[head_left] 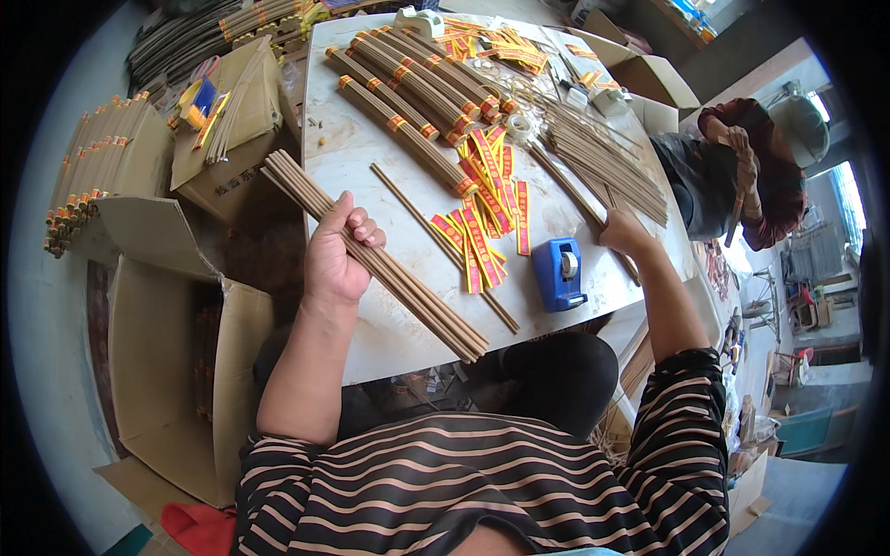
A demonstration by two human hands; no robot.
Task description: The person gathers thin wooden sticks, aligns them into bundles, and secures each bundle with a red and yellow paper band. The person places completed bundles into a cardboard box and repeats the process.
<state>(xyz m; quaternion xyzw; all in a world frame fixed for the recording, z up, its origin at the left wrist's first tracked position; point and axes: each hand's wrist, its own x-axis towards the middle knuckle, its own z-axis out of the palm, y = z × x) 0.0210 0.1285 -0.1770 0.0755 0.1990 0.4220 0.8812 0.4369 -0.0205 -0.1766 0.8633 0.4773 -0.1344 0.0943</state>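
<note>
White at twelve o'clock: facing a table (389, 341). Apparently resting the right hand (629, 232) on loose sticks (604, 170) at one o'clock; cannot tell whether gripping. Clamping a brown stick bundle (408, 285) in the curled left hand (341, 246) at eleven o'clock, above the table. Having a blue tape dispenser (556, 278) standing nearer at one o'clock, red-and-yellow labels (479, 246) lying toward twelve.
</note>
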